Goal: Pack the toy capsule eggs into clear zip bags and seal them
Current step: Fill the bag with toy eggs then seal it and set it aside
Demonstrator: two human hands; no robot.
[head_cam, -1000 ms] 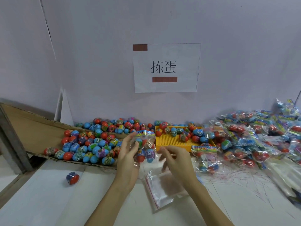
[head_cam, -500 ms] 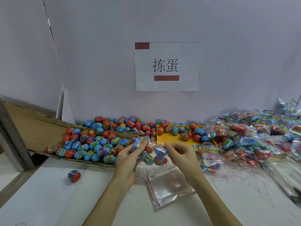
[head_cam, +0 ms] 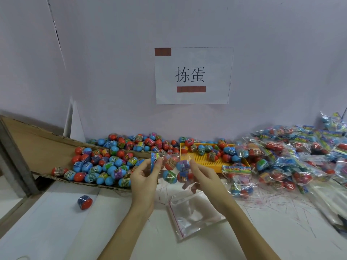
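A clear zip bag holding several red and blue capsule eggs hangs above the white table between my two hands. My left hand pinches its printed top strip at the left end. My right hand pinches the same bag at the right side. Directly below lies an empty clear zip bag, flat on the table. Loose capsule eggs cover a cardboard sheet to the left. More eggs sit in a yellow tray behind my hands.
A heap of filled, sealed bags takes up the table's right side. One stray egg lies alone at the left front. A paper sign hangs on the wall behind. A grey metal frame borders the left.
The filled bag has turned from upright in my left hand to lying sideways between both hands. My right hand came up from the table to pinch its right side.
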